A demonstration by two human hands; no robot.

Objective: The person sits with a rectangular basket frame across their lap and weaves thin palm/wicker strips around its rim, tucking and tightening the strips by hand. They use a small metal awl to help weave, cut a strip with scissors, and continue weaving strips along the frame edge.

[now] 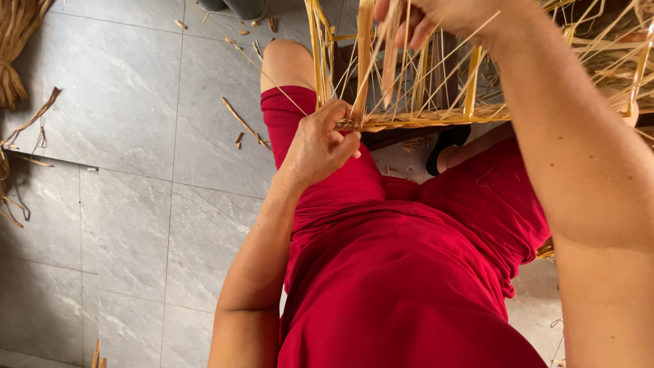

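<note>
Straw strands (409, 75), woven rim (422, 119) (flat), left hand (320, 143) pinching

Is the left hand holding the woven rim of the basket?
Yes, the left hand grips the woven rim of the straw basket, while the right hand pinches strands higher up.
</note>
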